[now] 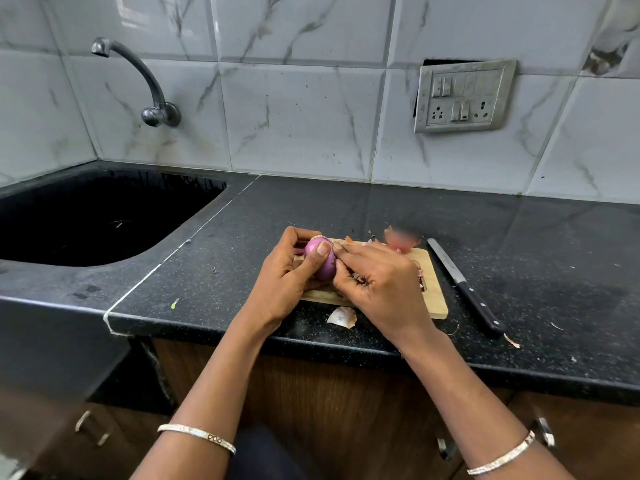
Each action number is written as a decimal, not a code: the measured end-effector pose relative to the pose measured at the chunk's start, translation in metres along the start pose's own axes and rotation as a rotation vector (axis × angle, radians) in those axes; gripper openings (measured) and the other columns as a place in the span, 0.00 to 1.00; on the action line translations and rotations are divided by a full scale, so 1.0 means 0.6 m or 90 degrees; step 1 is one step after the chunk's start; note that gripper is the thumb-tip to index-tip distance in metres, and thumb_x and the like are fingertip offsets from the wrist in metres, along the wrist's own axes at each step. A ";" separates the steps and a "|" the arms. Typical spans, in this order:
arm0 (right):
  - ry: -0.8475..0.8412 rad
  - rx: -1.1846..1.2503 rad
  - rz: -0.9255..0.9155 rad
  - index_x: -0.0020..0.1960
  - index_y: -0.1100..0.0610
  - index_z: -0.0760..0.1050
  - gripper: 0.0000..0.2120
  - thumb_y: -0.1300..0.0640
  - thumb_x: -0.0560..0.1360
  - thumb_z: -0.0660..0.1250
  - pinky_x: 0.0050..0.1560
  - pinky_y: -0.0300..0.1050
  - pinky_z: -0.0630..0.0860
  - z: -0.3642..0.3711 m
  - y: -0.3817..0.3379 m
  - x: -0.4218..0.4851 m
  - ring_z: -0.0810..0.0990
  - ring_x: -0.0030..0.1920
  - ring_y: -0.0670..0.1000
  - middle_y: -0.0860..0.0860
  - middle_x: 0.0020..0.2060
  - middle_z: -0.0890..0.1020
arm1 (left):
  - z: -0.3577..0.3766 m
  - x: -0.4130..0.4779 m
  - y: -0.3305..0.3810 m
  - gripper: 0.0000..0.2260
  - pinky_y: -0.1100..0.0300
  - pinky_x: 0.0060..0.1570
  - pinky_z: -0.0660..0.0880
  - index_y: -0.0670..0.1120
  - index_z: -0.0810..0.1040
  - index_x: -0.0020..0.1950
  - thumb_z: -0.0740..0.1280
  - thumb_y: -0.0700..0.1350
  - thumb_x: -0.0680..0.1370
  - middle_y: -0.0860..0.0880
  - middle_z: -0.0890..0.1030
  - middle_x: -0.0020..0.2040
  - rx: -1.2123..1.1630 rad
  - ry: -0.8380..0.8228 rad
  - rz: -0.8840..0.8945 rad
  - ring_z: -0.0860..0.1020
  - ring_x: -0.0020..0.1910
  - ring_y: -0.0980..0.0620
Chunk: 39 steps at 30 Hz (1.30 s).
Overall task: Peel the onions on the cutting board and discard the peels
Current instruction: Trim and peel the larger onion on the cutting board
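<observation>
A black speckled worktop (pixel 346 209) runs across the middle of the frame. A dark sink (pixel 180 190) is sunk into it at the left, and a curved metal tap (pixel 138 71) juts from the grey marble-patterned tiled wall (pixel 294 116) above. A metal switch-and-socket panel (pixel 464 97) sits on the wall at upper right. A black-handled knife (pixel 464 285) lies flat on the worktop at right. Brown cabinet doors (pixel 329 393) with metal handles (pixel 91 427) fill the bottom.

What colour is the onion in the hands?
The onion is purple, paler at its top. The head view shows it best.

head view | worn high, over counter (pixel 311 202) edge | faces forward-down toward tiled wall (pixel 304 116) | close | wide-angle
</observation>
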State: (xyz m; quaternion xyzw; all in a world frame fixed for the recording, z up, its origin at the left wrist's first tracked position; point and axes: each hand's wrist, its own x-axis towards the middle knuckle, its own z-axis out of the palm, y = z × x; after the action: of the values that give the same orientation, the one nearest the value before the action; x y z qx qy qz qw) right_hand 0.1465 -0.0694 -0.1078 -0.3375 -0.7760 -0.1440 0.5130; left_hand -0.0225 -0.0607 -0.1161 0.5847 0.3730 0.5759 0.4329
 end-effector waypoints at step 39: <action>-0.017 -0.026 0.151 0.43 0.59 0.80 0.03 0.63 0.72 0.74 0.51 0.45 0.69 0.007 -0.003 0.004 0.80 0.36 0.52 0.51 0.38 0.83 | -0.001 0.001 -0.007 0.19 0.60 0.47 0.81 0.47 0.75 0.61 0.69 0.57 0.77 0.42 0.81 0.54 0.126 -0.006 0.080 0.83 0.51 0.48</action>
State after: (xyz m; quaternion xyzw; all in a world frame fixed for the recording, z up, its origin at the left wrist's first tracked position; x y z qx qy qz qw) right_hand 0.1419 -0.0674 -0.1069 -0.4391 -0.7344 -0.0937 0.5089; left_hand -0.0229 -0.0585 -0.1195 0.6498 0.3884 0.5593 0.3378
